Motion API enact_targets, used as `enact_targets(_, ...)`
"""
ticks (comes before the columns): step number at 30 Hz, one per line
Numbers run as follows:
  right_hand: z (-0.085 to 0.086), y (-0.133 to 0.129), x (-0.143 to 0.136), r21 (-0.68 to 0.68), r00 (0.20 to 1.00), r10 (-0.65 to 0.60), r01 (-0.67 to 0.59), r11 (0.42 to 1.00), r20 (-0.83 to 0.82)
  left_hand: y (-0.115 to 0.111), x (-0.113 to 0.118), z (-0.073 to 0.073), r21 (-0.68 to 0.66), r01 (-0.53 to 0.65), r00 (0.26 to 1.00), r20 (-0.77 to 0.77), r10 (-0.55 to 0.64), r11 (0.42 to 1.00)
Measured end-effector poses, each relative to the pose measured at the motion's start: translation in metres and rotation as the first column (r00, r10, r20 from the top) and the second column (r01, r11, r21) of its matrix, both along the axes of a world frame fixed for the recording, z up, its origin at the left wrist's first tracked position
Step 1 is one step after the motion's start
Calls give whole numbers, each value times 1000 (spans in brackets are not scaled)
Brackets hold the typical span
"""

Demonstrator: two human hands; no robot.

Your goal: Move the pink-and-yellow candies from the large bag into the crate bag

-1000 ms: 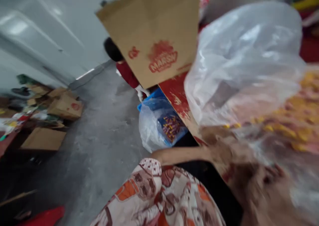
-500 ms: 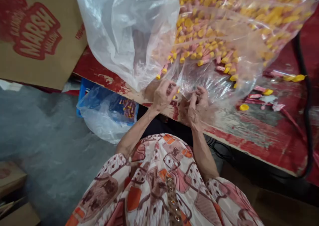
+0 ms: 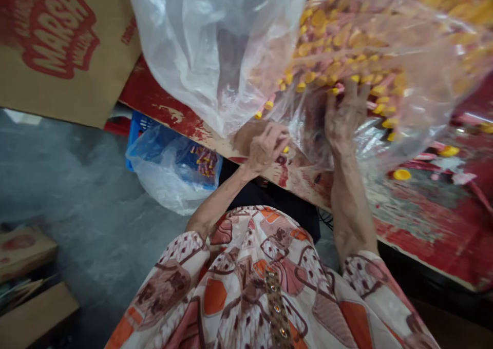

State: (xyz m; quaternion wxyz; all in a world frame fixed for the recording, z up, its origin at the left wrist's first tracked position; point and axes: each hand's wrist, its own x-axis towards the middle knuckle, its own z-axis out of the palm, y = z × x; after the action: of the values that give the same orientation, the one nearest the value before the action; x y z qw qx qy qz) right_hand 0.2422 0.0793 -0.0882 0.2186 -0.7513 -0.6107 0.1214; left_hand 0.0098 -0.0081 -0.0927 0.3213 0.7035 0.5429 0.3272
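**Big plastic bag of capped tubes on a worn red table**

Grey concrete floor point(image 3: 77, 185) runs along the left, and a worn red table point(image 3: 423, 226) with chipped paint fills the right. On the table lies a large clear plastic bag point(image 3: 239, 46), its near end hanging just past the table edge and its body packed with small pink tubes with yellow caps point(image 3: 346, 41). A brown cardboard box point(image 3: 57, 56) printed with "MARSH" in red stands at the upper left, beside the bag. Below the table edge, on the floor, sits a blue crate point(image 3: 134, 128) lined with another plastic bag point(image 3: 165, 179) holding more tubes.

The right hand point(image 3: 344, 113) is raised with fingers spread, pressed against the bag's underside below the heap of tubes; motion blur makes it hard to say whether it pinches the film or only pushes on it. The left hand point(image 3: 265, 146) is curled shut at the bag's lower edge, just at the table edge, fingers bunched on a fold of plastic. A loose yellow cap point(image 3: 401, 174) lies on the table to the right, near a few stray tubes.
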Motion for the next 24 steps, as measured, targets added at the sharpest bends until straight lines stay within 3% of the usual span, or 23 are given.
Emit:
enact_targets(3,-8,17,1,-47,996,-94,94,995,0,0,2,-4,15,74,997,-20,-73,997)
enact_targets(8,-29,19,12,86,999,-41,43,995,-28,-3,3,-5,82,4,999,-33,-1,997)
enact_targets(12,-33,-13,-1,231,991,81,-54,971,-110,-5,2,-4,-29,16,990,140,-12,999)
enact_targets(14,-30,-35,-15,296,984,122,-78,952,-134,-11,-6,-1,-75,-67,958,275,86,995)
enact_targets(16,-27,-55,-29,316,975,164,-110,942,-149,-25,-23,1,-143,-207,880,405,248,968)
enact_targets(19,-27,-72,-43,272,958,242,-195,942,-152,-54,-62,-4,-298,-465,654,519,550,834)
enact_targets(22,-31,-75,-45,246,958,241,-199,949,-156,-82,-113,-23,-403,-688,399,485,778,604)
enact_targets(24,-32,-74,-43,251,958,226,-178,951,-177,-95,-146,-38,-455,-757,307,387,869,470)
